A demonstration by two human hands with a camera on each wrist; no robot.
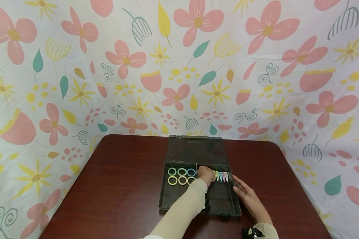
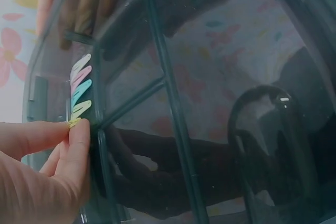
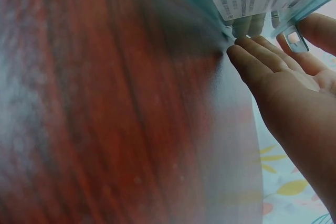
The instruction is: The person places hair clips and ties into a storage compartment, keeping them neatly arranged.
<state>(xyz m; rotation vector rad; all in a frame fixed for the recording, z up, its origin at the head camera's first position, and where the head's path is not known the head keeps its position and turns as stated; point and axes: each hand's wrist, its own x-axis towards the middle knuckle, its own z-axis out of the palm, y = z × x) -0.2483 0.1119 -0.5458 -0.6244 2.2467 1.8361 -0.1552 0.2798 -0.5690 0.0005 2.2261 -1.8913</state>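
Observation:
A dark, see-through compartment box lies on the table with its lid folded back. My left hand reaches inside and pinches a yellow hair clip between thumb and fingertip, as the left wrist view shows. Beyond it stands a slanted row of snap hair clips in yellow, blue, pink and white. On the box's right side rests my right hand, its fingers extended along the wall. The right wrist view has those fingertips beside a barcode label.
Two rows of pastel hair ties occupy the upper left compartment, left of an upright divider. The box stands on a reddish-brown wooden table. A flower-printed cloth hangs behind and around the table.

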